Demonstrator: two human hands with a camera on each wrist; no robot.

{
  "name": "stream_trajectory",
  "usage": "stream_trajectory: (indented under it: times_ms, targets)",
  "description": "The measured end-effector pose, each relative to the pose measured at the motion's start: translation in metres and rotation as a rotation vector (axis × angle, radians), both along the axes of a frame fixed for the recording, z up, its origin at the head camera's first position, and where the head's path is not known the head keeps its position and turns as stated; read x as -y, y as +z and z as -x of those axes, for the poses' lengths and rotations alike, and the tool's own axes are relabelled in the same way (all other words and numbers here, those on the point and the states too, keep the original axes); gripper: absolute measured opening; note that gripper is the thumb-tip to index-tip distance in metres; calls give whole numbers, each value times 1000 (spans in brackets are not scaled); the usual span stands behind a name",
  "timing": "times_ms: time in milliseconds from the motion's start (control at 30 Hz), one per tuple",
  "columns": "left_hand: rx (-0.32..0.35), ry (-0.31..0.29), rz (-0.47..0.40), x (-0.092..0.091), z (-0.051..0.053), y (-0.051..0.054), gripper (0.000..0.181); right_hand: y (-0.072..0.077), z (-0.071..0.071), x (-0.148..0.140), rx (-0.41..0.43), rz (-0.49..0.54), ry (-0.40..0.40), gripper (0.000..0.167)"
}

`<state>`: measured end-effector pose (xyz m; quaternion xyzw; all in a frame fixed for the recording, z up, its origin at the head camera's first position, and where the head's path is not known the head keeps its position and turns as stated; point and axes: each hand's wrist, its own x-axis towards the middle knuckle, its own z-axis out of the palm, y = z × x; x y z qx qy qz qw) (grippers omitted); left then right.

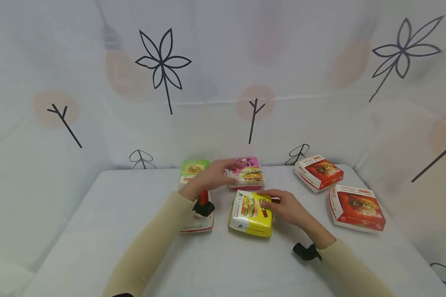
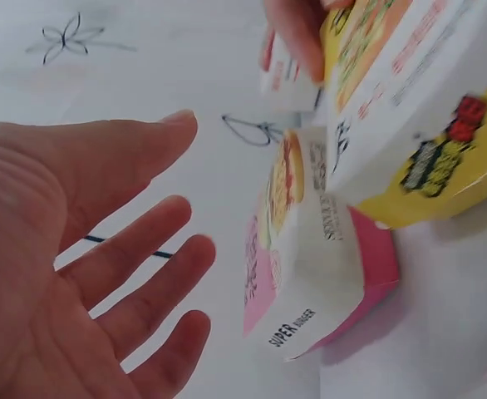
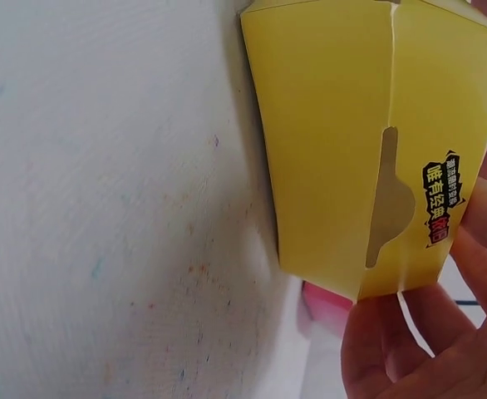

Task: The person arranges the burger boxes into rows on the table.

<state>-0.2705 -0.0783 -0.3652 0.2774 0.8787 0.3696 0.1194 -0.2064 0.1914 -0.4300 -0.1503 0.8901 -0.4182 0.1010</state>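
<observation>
Nearest, open room is left on the white table point(image 1: 215, 268) btwn the forearms, enough for a box to be drawn back. Beyond it, approx. mid-table, the yellow-and-white box point(image 1: 243, 225) is gripped at its right side by the R hand point(image 1: 286, 207), thumb on the lid; whether its base is fully down can't be told. For good handling, the side walls should be held lightly & the box kept level, as thin card would prob. dent under a hard pinch. To its left, a white-and-red box point(image 1: 196, 226) is partly hidden by the L wrist, so clearance there is tight. To the right, past a gap, a red box point(image 1: 360, 206) is set nr the table's right edge, w/ a second red box point(image 1: 324, 172) nr the rear corner. Farther off, the L hand point(image 1: 212, 176) is held w/ fingers parted, nothing gripped, btwn a green box point(image 1: 195, 167) & a pink box point(image 1: 253, 174). Little room's left behind these: the patterned cloth point(image 1: 215, 82) is met at the far edge.
</observation>
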Motion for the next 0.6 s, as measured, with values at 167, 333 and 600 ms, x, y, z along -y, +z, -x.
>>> stream_trajectory:
  times_ms: [167, 333, 600]
  targets:
    - [8, -129, -11, 8, -27, -1, 44, 2, -2, 0, 7, 16, -1, 46]
    - [42, -137, 28, 16, -48, -9, 41, 0, -1, 1, 9, 18, 0, 46]
    - [25, -121, 179, 16, -69, -13, 48, -1, -3, 1, 6, -1, -50, 46]
